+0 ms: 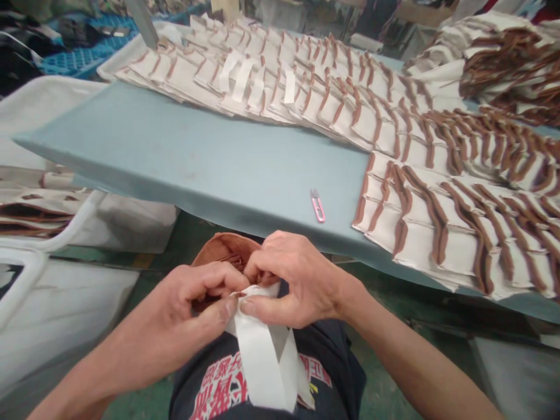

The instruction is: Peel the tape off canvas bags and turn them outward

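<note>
At lower centre, your left hand [188, 315] and right hand [295, 277] pinch white-and-brown fabric [258, 350]; pink snips [318, 206] lie mid-frame on the bench [196, 157].

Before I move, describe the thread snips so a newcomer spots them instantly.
On the blue tabletop, find the near edge beyond the right hand. The thread snips lie there, left of brown-edged fabric pieces, their pink handle setting them apart.

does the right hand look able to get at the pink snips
Probably yes: nothing shows between the right hand and the pink snips, which lie uncovered on the blue tabletop, though it would likely need to release the white fabric.
</note>
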A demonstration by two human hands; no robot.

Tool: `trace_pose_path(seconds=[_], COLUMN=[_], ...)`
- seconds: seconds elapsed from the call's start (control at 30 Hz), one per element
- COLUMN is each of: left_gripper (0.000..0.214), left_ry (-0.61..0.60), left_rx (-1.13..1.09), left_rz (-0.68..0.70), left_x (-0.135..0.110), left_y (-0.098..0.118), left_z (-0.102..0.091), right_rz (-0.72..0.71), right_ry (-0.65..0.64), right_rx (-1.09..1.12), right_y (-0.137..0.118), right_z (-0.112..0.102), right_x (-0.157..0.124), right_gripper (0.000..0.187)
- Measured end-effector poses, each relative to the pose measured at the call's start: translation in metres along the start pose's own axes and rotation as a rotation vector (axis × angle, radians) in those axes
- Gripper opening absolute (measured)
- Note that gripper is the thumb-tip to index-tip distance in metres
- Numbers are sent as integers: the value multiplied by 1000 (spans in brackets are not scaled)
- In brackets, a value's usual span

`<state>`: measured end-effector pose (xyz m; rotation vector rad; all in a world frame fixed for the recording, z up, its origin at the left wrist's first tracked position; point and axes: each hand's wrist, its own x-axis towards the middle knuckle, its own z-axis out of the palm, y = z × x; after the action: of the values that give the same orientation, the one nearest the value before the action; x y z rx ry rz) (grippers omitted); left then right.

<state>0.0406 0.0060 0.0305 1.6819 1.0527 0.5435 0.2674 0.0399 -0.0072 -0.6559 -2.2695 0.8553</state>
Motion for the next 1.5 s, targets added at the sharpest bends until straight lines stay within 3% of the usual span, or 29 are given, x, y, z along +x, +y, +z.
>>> trace_pose_path(seconds=[0.23,0.4,0.53,0.63,0.77,0.87,0.93,1.03,1.13,1.2,1.27,1.37,1.5], left_gripper=[22,21,29,39,34,33,35,33,17,39,56,49,33], left_ry=[129,184,138,142,174,186,176,163,58,-32,-105,-156,-3], left_rx=[96,261,332,460,528,461,417,324,173,92,46,77,409], left_rz=[84,330,559,692,763,760,698,551,338,168,89,228,603], left_x=[0,0,2,6,11,11,7,-4,-12,-12,-8,-4,-7], left_y=[-6,-14,-23,-34,-50,-53,-50,-44,-39,-36,-33,-33,-43], left_z=[11,19,19,19,22,24,25,23,17,15,16,20,24], right_rz=[236,375,556,647,730,658,529,280,122,58,-10,-75,-66], right_ry=[-179,-192,-211,-161,-116,-149,-174,-185,-170,-125,-65,-24,-35], right_rx=[192,566,974,1080,1102,974,723,232,-108,-257,-351,-396,-406], right_y=[-1,0,-1,0,2,-3,-11,-24,-32,-35,-38,-42,-41], right_z=[-14,-15,-8,1,6,-3,-13,-26,-27,-23,-19,-16,-11], right_x=[-4,-8,-13,-17,-23,-24,-25,-27,-33,-37,-40,-42,-48], right_gripper=[36,42,64,78,73,60,43,28,29,33,40,47,47])
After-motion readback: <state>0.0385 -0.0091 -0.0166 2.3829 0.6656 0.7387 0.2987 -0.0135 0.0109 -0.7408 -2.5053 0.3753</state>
